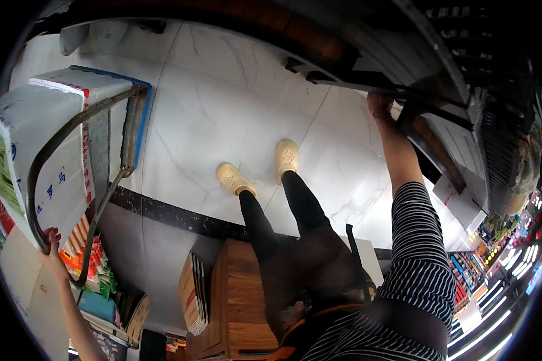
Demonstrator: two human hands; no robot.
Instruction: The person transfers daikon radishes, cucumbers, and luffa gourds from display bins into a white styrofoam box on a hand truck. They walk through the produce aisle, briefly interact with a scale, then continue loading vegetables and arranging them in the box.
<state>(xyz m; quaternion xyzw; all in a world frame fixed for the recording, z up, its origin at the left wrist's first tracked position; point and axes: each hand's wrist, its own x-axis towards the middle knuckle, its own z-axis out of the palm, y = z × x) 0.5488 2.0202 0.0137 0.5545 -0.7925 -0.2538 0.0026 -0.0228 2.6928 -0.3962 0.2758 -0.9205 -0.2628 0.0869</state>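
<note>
My left hand (52, 246) is closed round the bent metal handle (32, 180) of a cart at the left. On the cart's blue-edged platform (140, 129) stand white boxes (54, 150) with red and blue print. My right arm, in a black-and-white striped sleeve, reaches forward on the right. My right hand (380, 106) is at the lower edge of a dark rack (427, 90); its fingers are in shadow and partly hidden, so its grip is unclear.
Pale marbled floor tiles (205, 114) with a dark border strip (180, 215) lie around my cream clogs (287, 155). Behind me are a wooden cabinet (247, 295) and leaning flat boards (194, 295). Orange-and-white packages (81, 249) sit beside the cart; stocked shelves (467, 274) appear far right.
</note>
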